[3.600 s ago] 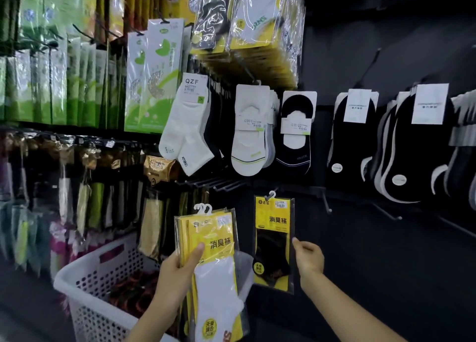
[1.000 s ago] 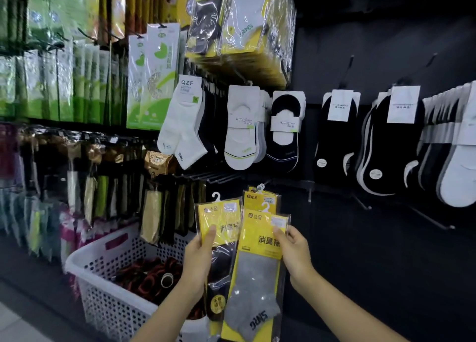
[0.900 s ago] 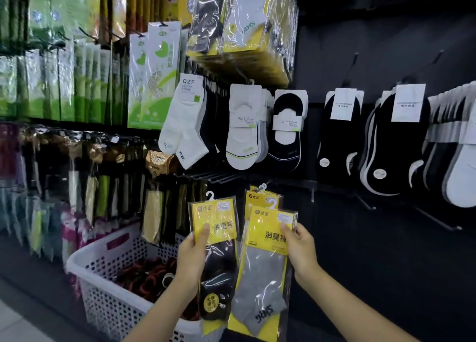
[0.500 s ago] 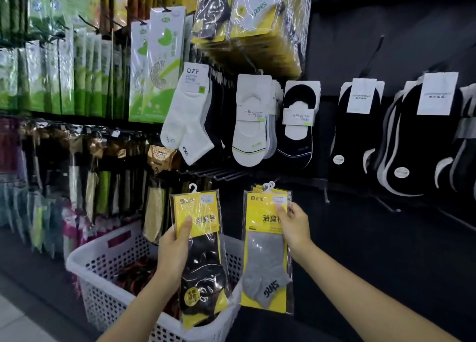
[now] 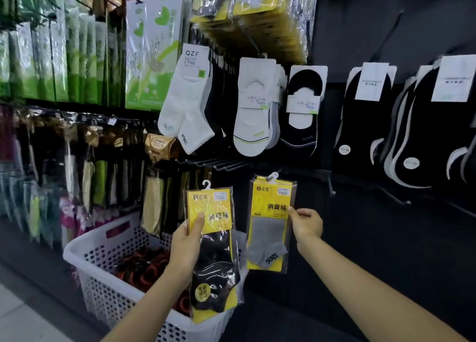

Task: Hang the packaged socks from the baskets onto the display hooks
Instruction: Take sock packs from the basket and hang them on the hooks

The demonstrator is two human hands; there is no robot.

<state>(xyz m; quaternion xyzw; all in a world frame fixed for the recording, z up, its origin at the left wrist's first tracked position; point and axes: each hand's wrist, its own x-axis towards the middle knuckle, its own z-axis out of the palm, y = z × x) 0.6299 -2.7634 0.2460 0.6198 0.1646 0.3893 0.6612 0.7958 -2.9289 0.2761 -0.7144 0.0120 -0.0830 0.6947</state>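
A white basket (image 5: 85,241) is sitting below the racks. Over it the black sock pack (image 5: 219,254) is being gripped in the left hand's (image 5: 185,244) curled fingers. The grey sock pack (image 5: 270,228) is hanging against the dark wall, the right hand (image 5: 306,225) pinching its edge.

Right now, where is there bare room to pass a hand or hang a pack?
Free: the dark panel right of the grey-sock pack, below the black liner socks; the bare prongs under the white sock. Crowded: green packs leftward.

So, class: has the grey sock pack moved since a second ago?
Yes. The grey sock pack in the right hand has gone up and right, away from the white basket.
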